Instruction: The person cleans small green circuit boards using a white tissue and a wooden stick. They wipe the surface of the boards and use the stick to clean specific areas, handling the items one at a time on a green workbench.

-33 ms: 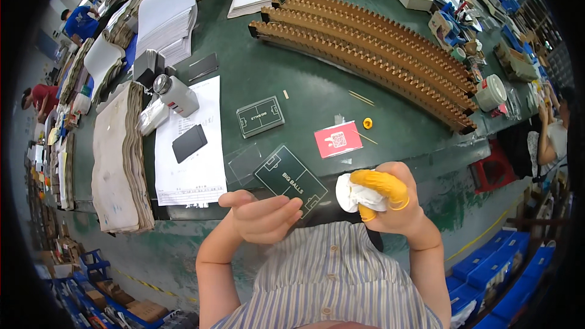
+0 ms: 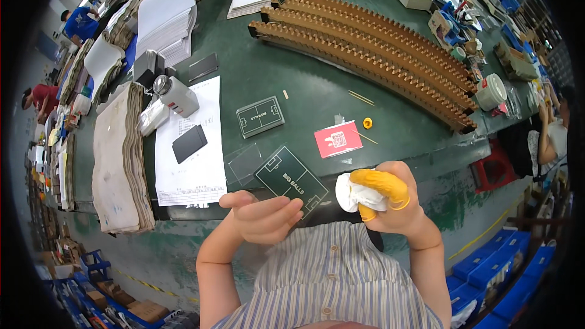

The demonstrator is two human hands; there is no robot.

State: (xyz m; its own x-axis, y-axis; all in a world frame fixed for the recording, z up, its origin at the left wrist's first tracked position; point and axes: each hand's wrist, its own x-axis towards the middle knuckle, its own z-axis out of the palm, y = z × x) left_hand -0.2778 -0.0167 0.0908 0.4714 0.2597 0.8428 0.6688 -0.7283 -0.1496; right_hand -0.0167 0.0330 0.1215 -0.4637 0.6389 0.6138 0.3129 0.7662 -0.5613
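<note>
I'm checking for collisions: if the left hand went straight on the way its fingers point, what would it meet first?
Probably the white cloth in the right hand, with the dark green card held by the left hand leading; depth is unclear.

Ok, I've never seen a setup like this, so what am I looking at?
There's no machine: these are a person's own hands, filmed by a wide fisheye camera on their head, looking down. Straight edges bend near the rim.

The left hand holds a dark green card. The right hand grips a soft white wad, with yellow covers on its fingers.

On the green table lie a pink card, slotted wooden racks and a printed sheet.
</note>
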